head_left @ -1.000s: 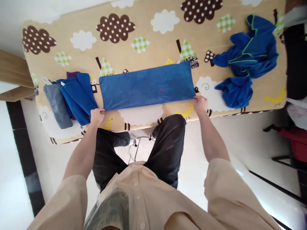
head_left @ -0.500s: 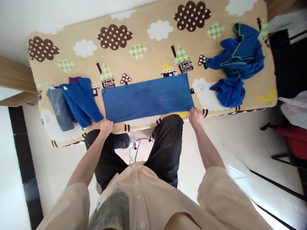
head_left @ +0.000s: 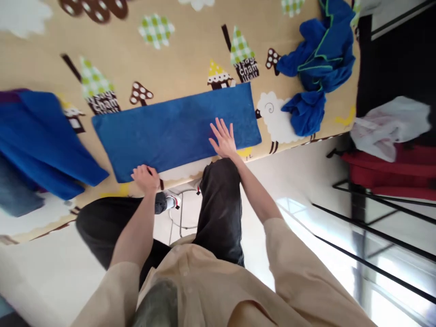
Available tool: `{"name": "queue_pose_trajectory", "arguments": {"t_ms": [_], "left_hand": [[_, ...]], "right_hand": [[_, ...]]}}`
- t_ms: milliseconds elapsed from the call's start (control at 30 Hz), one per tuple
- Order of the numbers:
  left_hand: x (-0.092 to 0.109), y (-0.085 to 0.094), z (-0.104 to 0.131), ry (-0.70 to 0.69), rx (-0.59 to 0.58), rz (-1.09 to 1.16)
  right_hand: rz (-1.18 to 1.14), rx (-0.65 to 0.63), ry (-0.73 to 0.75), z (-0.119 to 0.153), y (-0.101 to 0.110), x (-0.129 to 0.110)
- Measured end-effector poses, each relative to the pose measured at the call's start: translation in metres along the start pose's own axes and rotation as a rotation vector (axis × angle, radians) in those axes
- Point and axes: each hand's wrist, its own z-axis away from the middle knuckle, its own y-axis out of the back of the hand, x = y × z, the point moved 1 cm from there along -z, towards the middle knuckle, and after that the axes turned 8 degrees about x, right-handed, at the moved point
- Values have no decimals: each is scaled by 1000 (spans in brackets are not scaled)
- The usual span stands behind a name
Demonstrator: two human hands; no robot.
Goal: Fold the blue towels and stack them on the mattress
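Observation:
A long blue folded towel (head_left: 170, 129) lies flat across the patterned bed cover. My right hand (head_left: 225, 138) rests on its right half, open, with the fingers spread. Near the left end of the towel's front edge is my left hand (head_left: 146, 178). Its fingers are slightly bent and lie on the cloth, the thumb apart from them, with no fold of towel seen between them. Left of it lie folded blue cloths (head_left: 44, 131), a bit of purple cloth (head_left: 10, 96) beneath them, and a grey-blue rolled cloth (head_left: 17, 186).
Crumpled blue cloths (head_left: 327, 59), one edged in green, lie at the right end of the bed cover (head_left: 190, 54). Beyond that end stand a red item (head_left: 391, 168) with a white plastic bag (head_left: 388, 127) on it and black metal bars (head_left: 374, 261). My knees touch the front edge.
Both hands have left the towel's front corners and moved inward along it. The right hand has opened flat on the cloth. My view has shifted closer and tilted.

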Motion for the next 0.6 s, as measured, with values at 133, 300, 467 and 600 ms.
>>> {"name": "queue_pose_trajectory", "arguments": {"t_ms": [133,300,467,600], "left_hand": [[-14,-24,0,34,-41,118],[-14,-22,-1,84,-122,180],[-12,-18,-1,53,-142,141],[-11,-17,-2,64,-168,125]], "right_hand": [[97,-79,-72,0,-26,3],[161,-150,-170,5,-12,5],[258,53,-581,24,6,43],[238,156,-674,33,7,68]]}}
